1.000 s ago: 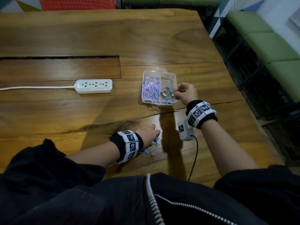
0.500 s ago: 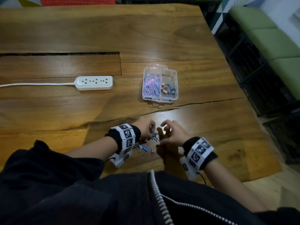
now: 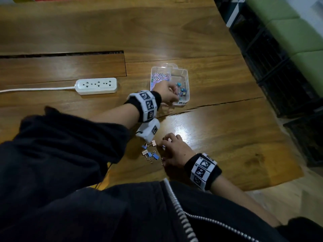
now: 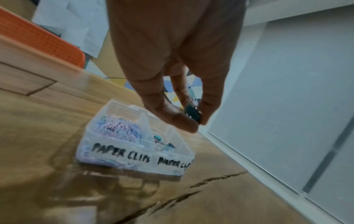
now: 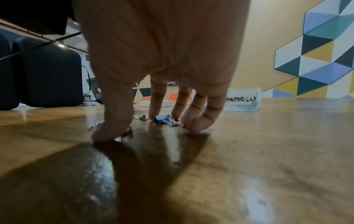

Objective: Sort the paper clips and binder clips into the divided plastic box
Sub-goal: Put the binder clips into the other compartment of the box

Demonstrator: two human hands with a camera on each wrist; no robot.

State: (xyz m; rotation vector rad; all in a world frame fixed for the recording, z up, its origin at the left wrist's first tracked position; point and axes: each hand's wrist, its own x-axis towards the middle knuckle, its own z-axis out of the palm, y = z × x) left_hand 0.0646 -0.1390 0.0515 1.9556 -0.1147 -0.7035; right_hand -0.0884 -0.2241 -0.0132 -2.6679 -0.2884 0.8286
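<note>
Right hand [image 3: 176, 151]: nearest; fingers spread and bent down, thumb and fingertips [image 5: 193, 125] on the desk [image 3: 227, 133] among the loose binder clips; gripping nothing that can be made out.
Loose binder clips [image 3: 150, 152]: on the desk just left of the right hand; about six countable, blue and pale pink, with wire handles.
Left hand [image 3: 166, 93]: above the box, thumb and fingers pinching one dark binder clip [image 4: 193, 113].
Box [image 3: 185, 102]: clear plastic, divided, lid off; the front wall has handwritten labels, the left one reading "PAPER CLIPS".
Left compartment: heap of pastel paper clips [image 3: 160, 78], too many to count.
Right compartment: several small binder clips [image 3: 181, 89]; count unclear.
Power strip [image 3: 96, 86]: white, left of the box, cord running left.
</note>
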